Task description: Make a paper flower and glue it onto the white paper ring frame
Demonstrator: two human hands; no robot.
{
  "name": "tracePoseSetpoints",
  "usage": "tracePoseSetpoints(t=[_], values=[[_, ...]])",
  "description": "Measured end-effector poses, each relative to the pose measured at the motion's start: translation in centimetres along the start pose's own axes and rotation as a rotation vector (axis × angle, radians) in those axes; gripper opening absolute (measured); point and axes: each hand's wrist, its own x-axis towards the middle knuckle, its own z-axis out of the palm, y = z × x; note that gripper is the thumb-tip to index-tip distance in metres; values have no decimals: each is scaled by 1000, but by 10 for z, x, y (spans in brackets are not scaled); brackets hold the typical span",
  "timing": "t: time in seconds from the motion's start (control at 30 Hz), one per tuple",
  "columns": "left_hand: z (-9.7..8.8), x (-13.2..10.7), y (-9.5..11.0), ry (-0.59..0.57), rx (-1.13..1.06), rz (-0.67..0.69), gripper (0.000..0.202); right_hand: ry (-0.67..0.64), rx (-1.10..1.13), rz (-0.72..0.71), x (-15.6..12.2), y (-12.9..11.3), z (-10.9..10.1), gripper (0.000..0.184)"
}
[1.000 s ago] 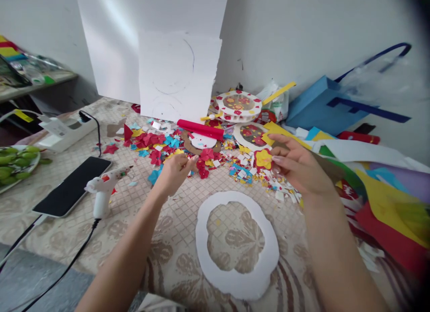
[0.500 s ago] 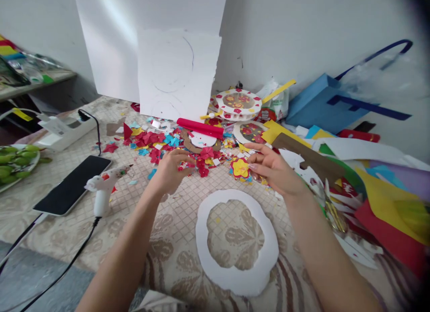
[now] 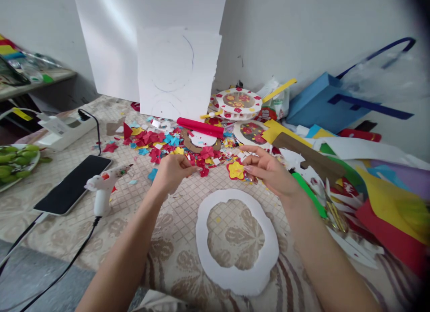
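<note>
My right hand (image 3: 268, 171) pinches a yellow paper flower with a red edge (image 3: 235, 170) just above the table. My left hand (image 3: 173, 171) is curled closed beside a heap of red, blue and yellow paper scraps (image 3: 174, 146); its fingertips pinch a small piece that I cannot make out. A white foam ring with a flower-shaped hole (image 3: 237, 240) lies on the patterned tablecloth right below both hands.
A hot glue gun (image 3: 105, 184) stands at the left beside a black phone (image 3: 72, 184) and a power strip (image 3: 67, 128). White foam boards (image 3: 178, 72) lean on the wall. Decorated rings (image 3: 238, 101), a red paper roll (image 3: 200, 127) and coloured sheets (image 3: 386, 191) fill the right.
My right hand has carried the yellow flower leftward and lower, toward the middle above the white ring. My left hand stayed by the scraps, closing its fingers.
</note>
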Motion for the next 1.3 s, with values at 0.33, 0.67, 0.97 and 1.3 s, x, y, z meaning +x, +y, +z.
tracePoseSetpoints(t=[0.33,0.67,0.97,1.3], values=[[0,7,-1,-55,137,81,49,-2,-25,6,0,1,1,50],[2,3,-2,-33,-6,50,30,-33,-6,8,3,5,4,50],[4,1,1,-46,-8,109,26,-45,-1,0,3,9,5,49],[5,3,1,-176,15,34,28,-59,-1,-13,4,12,6,48]])
